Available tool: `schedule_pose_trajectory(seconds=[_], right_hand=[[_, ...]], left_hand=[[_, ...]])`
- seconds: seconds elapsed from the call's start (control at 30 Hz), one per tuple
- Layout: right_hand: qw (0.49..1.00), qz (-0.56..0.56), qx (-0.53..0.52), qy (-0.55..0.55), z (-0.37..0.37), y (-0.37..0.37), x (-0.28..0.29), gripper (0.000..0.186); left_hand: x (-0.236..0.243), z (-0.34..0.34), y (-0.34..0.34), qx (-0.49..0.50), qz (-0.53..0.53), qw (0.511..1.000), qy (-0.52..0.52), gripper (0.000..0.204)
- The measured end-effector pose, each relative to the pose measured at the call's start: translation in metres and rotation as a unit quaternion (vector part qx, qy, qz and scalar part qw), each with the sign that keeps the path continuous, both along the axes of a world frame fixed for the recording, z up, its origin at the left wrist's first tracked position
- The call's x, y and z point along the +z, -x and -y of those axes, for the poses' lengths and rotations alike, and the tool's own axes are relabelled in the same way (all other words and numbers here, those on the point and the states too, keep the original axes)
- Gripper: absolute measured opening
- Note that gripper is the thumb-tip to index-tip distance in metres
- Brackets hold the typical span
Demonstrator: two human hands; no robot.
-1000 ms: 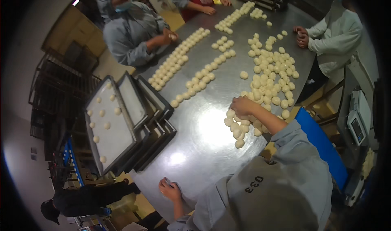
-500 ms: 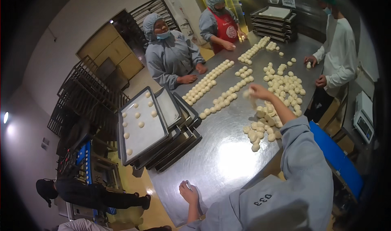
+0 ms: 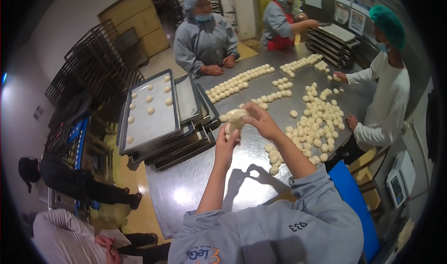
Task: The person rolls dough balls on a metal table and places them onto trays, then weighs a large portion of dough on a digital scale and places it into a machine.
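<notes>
A stretched piece of pale dough is held up over the steel table between my two hands. My left hand is closed on its lower left end. My right hand pinches the dough from the right, fingers bent round its edge. Beyond my hands, a row of round dough balls runs across the table, partly hidden by the held dough. To the right lies a large loose heap of dough balls, some of it behind my right forearm.
Stacked baking trays stand at the table's left edge, the top one bearing several dough balls. More trays are piled at the far right. Co-workers stand around the table. A blue panel and a scale are on my right.
My left hand has risen from the near table edge to meet my right hand. My right hand has come back from the heap, and both now hold dough. The view has shifted.
</notes>
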State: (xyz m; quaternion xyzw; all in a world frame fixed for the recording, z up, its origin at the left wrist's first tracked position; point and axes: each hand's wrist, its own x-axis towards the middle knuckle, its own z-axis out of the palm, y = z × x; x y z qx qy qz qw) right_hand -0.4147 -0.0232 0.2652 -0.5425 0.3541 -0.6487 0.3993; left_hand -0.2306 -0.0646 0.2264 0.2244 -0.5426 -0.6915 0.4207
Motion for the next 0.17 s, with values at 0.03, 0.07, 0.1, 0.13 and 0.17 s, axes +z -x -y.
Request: schedule_pose_trajectory(seconds=[0.03, 0.07, 0.1, 0.13, 0.17], right_hand=[[1.000, -0.013, -0.020, 0.008, 0.001, 0.003, -0.003, 0.021], [1.000, -0.013, -0.024, 0.008, 0.000, 0.013, -0.003, 0.020], [0.999, -0.013, -0.028, 0.009, 0.000, 0.026, -0.001, 0.020], [0.999, -0.013, -0.033, 0.012, 0.000, 0.038, 0.002, 0.020], [1.000, -0.001, 0.007, 0.029, 0.000, 0.046, 0.006, 0.023]], left_hand=[[-0.014, 0.007, -0.009, -0.003, 0.101, 0.995, 0.027, 0.048], [-0.023, 0.006, -0.012, 0.004, 0.137, 0.989, 0.061, 0.045], [-0.033, 0.002, -0.015, 0.009, 0.173, 0.980, 0.094, 0.043], [-0.041, -0.001, -0.018, 0.015, 0.209, 0.969, 0.129, 0.040], [-0.048, 0.000, -0.024, -0.006, 0.249, 0.963, 0.106, 0.045]])
